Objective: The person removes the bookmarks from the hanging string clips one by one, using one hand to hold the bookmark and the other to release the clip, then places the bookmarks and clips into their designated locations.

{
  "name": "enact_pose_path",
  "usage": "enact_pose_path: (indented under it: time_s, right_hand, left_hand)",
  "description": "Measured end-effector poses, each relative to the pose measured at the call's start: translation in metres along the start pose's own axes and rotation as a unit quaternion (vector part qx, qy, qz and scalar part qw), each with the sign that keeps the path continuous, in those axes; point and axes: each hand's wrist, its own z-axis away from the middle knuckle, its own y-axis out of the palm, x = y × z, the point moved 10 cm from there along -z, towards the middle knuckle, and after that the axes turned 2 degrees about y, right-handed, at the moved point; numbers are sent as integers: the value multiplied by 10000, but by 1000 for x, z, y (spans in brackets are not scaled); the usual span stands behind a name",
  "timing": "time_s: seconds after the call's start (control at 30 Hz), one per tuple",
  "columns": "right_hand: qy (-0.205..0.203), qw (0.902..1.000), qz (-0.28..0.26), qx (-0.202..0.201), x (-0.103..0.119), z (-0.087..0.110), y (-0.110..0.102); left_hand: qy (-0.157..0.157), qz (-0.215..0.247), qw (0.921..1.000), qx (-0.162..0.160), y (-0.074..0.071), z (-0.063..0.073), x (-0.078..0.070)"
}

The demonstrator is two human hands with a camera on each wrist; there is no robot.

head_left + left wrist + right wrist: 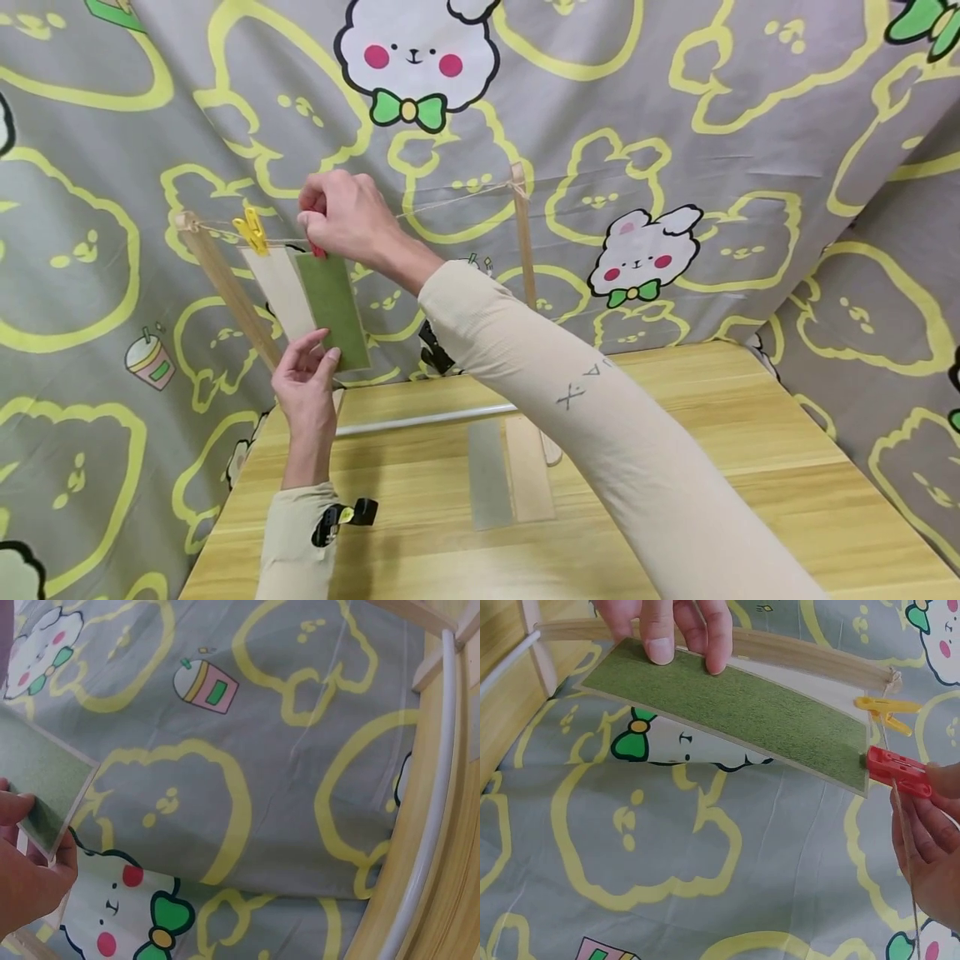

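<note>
A green card (332,308) with a pale border hangs at the string, its top edge at the tip of a red clothespin (898,772). My right hand (352,212) pinches that clothespin by its handles; in the head view the hand hides most of it. My left hand (306,383) pinches the card's lower left edge, thumb in front and fingers behind. Beside the green card and partly behind it hangs a cream card (281,287), clipped by a yellow clothespin (252,231). The thin string (457,200) runs between two wooden posts.
The left post (232,287) and right post (522,237) rise from the wooden table (675,417), with a white rod (427,418) low between them. A grey card (490,475) and a tan card (530,471) lie side by side. Patterned cloth (570,100) hangs behind.
</note>
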Motion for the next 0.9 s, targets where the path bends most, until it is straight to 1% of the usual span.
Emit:
enact_pose_path:
  time_s: [0.1, 0.27, 0.47, 0.7, 0.9]
  right_hand:
    - [-109, 9997, 71, -217, 5, -1, -4]
    - [-119, 9986, 106, -513, 9, -3, -10]
    - [-125, 9982, 157, -569, 12, -3, -10]
    - [-510, 9960, 329, -654, 29, -3, -15]
    - [-715, 9943, 249, -752, 39, -2, -21]
  left_hand:
    - [20, 21, 10000, -29, -1, 0, -1]
    - [35, 77, 10000, -24, -1, -1, -3]
    - [59, 185, 9998, -7, -3, 1, -5]
    - [98, 179, 9998, -3, -5, 2, -5]
    - [162, 145, 9997, 65, -3, 1, -6]
